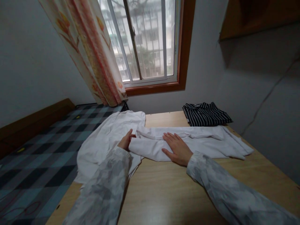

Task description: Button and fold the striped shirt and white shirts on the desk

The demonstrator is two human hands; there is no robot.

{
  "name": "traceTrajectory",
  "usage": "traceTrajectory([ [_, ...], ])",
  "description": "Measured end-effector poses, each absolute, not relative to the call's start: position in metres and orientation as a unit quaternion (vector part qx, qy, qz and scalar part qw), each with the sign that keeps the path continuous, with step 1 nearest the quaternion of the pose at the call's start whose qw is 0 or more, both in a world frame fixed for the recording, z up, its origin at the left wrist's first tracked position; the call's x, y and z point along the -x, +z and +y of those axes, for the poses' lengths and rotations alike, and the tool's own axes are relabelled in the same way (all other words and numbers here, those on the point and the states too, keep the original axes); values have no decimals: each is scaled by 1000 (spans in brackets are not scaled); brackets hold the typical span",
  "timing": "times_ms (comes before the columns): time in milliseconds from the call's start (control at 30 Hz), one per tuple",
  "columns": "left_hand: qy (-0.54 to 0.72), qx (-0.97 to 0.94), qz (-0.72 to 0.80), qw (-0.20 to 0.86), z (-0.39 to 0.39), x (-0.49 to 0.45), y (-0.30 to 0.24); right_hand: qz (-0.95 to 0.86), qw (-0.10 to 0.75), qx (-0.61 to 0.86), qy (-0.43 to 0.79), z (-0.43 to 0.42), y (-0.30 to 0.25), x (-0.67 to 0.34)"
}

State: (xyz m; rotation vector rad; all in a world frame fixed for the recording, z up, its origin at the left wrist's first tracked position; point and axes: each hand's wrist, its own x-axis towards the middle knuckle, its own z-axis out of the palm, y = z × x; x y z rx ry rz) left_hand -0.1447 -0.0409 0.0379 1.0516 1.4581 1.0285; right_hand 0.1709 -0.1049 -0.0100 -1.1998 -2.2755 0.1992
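A long folded white garment (199, 145) lies across the wooden table; its exact kind is not clear. Against its left end is my left hand (126, 140), the fingers partly hidden behind the folded edge, which they seem to grip. My right hand (177, 148) rests flat on top of the cloth near its middle, fingers stretched out. To the left, more white cloth (103, 137) is spread loosely with creases, passing under or beside the folded part. I cannot tell whether both are one piece.
A folded black-and-white striped shirt (206, 114) sits at the table's far right corner. The table (161, 193) adjoins a bed with a checked cover (56, 150) on the left. Behind are a window (145, 43) and a flowered curtain (91, 47). A wall shelf (257, 18) hangs upper right.
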Motion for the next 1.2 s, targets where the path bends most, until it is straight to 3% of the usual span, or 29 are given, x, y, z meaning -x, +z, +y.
traceTrajectory([
  [100,427,-414,584,553,-40,146,33,-842,288,449,86,-93,-5,-156],
  [233,451,-454,580,504,-47,156,29,-855,303,407,102,-84,-2,-133],
  [467,311,-574,591,474,-66,168,46,-813,387,399,174,-80,-12,-127],
  [667,467,-573,527,419,-63,151,40,-762,447,438,166,-74,-10,-133],
  [767,475,-545,600,344,-62,148,29,-775,411,467,108,-74,-9,-136],
  [1000,341,-594,698,209,-68,147,32,-853,282,433,67,-77,-17,-136],
  [1067,322,-605,693,224,-70,144,36,-860,251,437,75,-78,-23,-134],
  [1200,328,-622,617,354,-76,134,39,-868,219,436,88,-78,-28,-134],
])
